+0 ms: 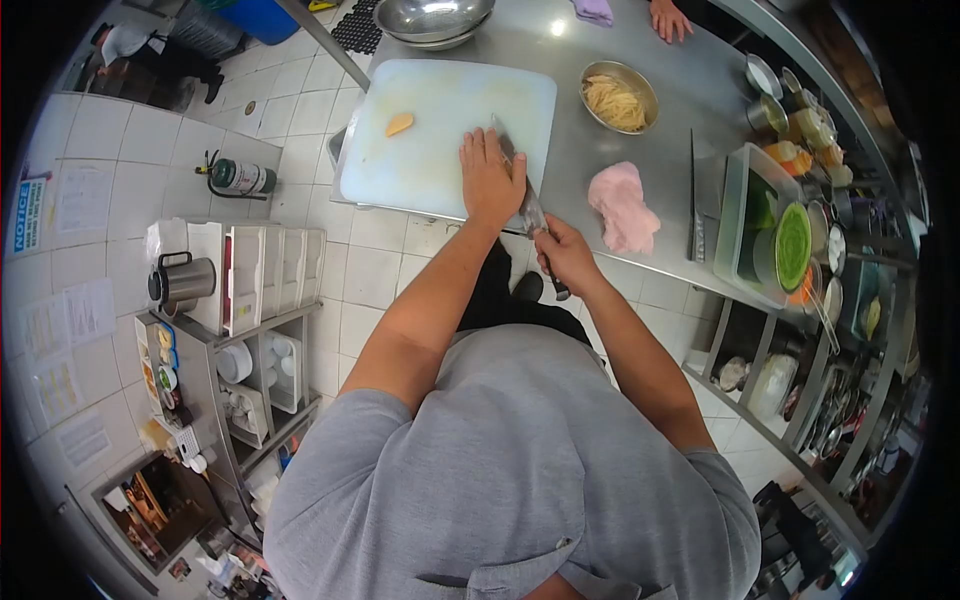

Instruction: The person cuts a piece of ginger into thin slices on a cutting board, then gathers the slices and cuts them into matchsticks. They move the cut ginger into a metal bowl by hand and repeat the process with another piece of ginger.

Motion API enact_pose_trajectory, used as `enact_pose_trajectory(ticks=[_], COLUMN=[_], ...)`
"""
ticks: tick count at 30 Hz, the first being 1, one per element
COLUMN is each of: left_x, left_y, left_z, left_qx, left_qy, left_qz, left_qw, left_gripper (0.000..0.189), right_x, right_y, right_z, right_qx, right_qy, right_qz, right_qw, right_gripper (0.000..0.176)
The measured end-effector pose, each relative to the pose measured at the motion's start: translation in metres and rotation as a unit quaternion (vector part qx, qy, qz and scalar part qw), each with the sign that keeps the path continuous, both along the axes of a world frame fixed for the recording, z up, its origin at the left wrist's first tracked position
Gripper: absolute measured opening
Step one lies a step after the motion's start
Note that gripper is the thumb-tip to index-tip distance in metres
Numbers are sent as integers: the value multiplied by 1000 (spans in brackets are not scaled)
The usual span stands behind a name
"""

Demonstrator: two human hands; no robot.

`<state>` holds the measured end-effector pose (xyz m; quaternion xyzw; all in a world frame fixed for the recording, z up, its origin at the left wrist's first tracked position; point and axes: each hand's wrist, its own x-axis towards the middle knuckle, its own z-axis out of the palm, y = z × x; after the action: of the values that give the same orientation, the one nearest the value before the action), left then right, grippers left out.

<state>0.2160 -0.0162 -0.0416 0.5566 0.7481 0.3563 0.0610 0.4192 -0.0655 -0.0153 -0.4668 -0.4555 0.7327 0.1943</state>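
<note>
My right hand [568, 256] is wrapped round the handle of a kitchen knife [531, 208], whose blade slants up over the right part of a white cutting board [450, 85]. My left hand [490, 178] lies palm down on the board beside the blade, fingers stretched out and thumb near the knife. Whatever is under that palm is hidden. A pale yellow piece [399, 124], like cut potato, rests on the board to the left. Right of the board stands a metal bowl [652, 112] of pale yellow strips [615, 102].
A crumpled pink cloth [625, 207] and a second knife [698, 200] lie on the steel table [560, 60]. Beyond them is a plastic tub [735, 220] with a container of green sauce [793, 247]. Metal bowls [432, 20] sit at the back. Another person's hand [670, 18] rests at the far edge.
</note>
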Motion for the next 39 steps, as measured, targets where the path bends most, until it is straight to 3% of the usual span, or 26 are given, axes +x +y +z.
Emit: enact_pose_trajectory(ticks=[8,15,21,23,27,31,32,33,35,39], left_x=[-3,-9,37,64,108,134,126,122,117,97], left_y=[4,8,100,139,211,259,284,285,289,303], left_z=[-10,-16,48,80,112,84,44,45,65,107], left_qx=[75,126,186,226,187,73,60,57,-74,-36], left_qy=[-85,-132,-151,-159,-160,-146,-43,-46,-48,-202], left_qz=[44,52,-54,-93,-173,-227,-292,-299,-318,-291], left_qw=[993,982,969,957,954,960,953,952,944,935], left_gripper=[56,52,45,43,32,16,19,19,29,29], right_x=[-23,-30,-10,4,49,93,100,107,122,143], right_y=[-14,-16,22,38,44,4,-11,-26,-49,-87], right_z=[8,-9,42,62,119,159,163,168,175,169], right_qx=[16,26,113,114,121,53,50,43,32,14], right_qy=[-39,25,17,12,36,18,16,-6,-28,-33], right_qz=[71,66,-42,-132,-182,-233,-239,-261,-290,-317], right_qw=[997,997,993,985,975,971,970,964,956,948], right_gripper=[42,33,33,34,24,20,20,21,22,25])
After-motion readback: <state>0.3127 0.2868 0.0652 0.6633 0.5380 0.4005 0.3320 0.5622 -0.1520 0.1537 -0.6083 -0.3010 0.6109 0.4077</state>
